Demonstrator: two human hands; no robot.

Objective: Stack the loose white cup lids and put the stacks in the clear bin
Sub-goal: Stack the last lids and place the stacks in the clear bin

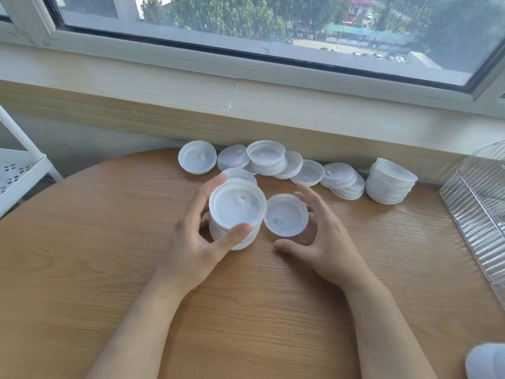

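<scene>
A: Head view has our left hand (203,236) wrapped round the lid stack (236,214), thumb on the near rim and fingers curled over the far side. What worries us?

B: That stack stands tall on a small footprint. If we squeeze unevenly or lift from the top only, we think the lower lids could slide apart and spill across the tabletop (109,242).

A: And our right hand (318,239)?

B: It arches, fingers spread, around the single lid (286,215) lying beside the stack. We cannot tell whether the fingertips actually touch it or only hover; nothing looks pinched. A careless reach could knock the lid into the stack.

A: Lids are smooth plastic, so a shallow pinch may slip. Orientation matters as well: this one lies hollow side up, and a flipped lid would not nest.

B: The loose lids (273,162) along the back lean on one another below the window sill (246,105), with a second stack (389,181) tilted at the right. A bump there would scatter them.

A: What can't we see?

B: The clear bin (475,206) is cut off at the right edge, so its opening and contents are unclear. A white object (486,361) at the lower right corner is cropped; possibly more lids. The white rack (21,165) at left is partial too.
</scene>
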